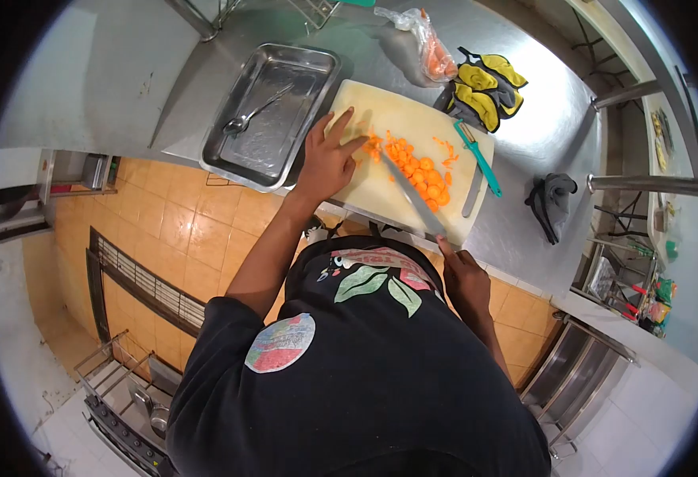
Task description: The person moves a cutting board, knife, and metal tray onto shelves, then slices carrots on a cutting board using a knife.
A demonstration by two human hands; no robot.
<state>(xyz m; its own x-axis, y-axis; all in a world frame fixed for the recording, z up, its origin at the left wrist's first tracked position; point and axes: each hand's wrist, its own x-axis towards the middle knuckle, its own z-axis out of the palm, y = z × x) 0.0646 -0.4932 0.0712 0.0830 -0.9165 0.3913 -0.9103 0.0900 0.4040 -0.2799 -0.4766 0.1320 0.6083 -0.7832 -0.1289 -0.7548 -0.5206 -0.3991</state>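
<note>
My right hand (466, 278) is closed round the handle of a long knife (414, 193), whose blade lies over the cutting board (373, 103) and points toward the upper left. Orange carrot slices (428, 180) are heaped just right of the blade, with smaller carrot pieces near its tip. At the board's left side is my left hand (330, 159), fingers spread, the tip of one near the small pieces. Nothing shows in its grasp. A green-handled peeler (480, 159) and a second blade (472, 192) lie at the board's right edge.
Left of the board, a metal tray (276, 56) holds a spoon (255, 110). Beyond the board are a plastic bag of carrots (435, 57) and a yellow and grey cloth item (488, 87). A dark grey cloth (553, 205) lies at the right, near metal posts.
</note>
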